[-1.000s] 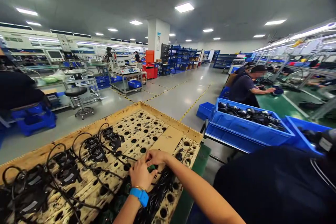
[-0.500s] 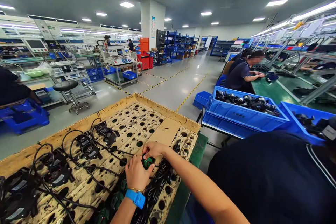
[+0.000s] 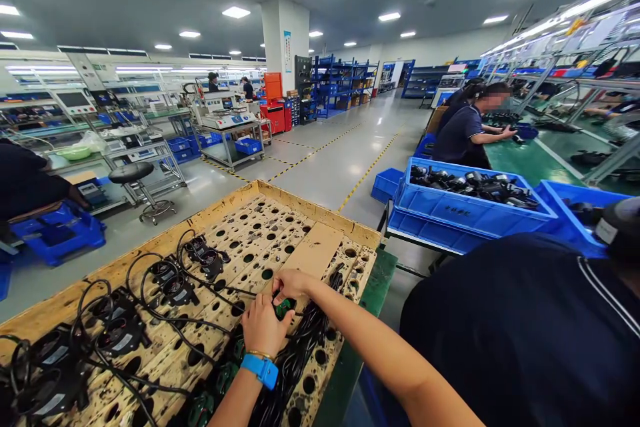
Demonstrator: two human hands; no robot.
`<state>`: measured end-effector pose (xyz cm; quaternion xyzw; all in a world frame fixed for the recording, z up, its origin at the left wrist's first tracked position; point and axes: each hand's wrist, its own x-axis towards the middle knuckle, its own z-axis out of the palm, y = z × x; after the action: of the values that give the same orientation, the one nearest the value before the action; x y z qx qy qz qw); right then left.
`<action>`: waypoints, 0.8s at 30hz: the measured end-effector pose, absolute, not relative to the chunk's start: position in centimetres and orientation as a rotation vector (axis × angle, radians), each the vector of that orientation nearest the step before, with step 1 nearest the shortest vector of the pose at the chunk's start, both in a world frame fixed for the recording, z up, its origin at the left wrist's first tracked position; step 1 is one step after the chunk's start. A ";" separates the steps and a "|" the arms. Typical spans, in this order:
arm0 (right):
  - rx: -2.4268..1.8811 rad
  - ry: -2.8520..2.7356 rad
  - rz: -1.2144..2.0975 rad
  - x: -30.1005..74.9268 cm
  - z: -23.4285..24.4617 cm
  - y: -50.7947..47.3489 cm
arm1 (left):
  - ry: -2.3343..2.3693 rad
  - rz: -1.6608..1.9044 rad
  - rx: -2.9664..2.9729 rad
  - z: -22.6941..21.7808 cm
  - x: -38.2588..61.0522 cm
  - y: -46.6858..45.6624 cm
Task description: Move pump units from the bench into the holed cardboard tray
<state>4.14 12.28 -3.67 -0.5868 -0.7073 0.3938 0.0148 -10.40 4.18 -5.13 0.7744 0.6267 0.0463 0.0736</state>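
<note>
A wooden tray (image 3: 310, 213) full of round holes lies in front of me. My left hand (image 3: 265, 328), with a blue wristband, is closed around a small green part (image 3: 283, 309) over the tray. My right hand (image 3: 291, 282) reaches in from the right and pinches the same green part from above. A bundle of black cables (image 3: 295, 360) runs under both hands. Black fan-like units with cords (image 3: 176, 283) sit in the tray's left half.
A person in dark clothing (image 3: 520, 327) stands close on my right. Behind them are blue bins of black parts (image 3: 465, 213). Another person (image 3: 467, 133) sits at a green bench. A stool (image 3: 137, 177), carts and shelving stand across the aisle.
Both hands stay on the green part; the left hand has crept slightly closer to the right. The camera view has shifted a little.
</note>
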 end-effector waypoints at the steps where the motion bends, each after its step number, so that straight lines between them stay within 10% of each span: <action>1: -1.773 -2.211 1.256 4.6 -3.3 11.9 | 1.881 0.136 2.324 -5.1 -10.4 4.2; 24: -1.899 -1.998 0.598 4.7 -6.3 3.5 | 2.037 0.457 2.055 -4.1 -16.0 7.7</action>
<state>4.65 3.48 -6.33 -0.6647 -0.6993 0.2091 0.1596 -16.03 7.68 -4.11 0.6975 0.6916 0.1550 0.1058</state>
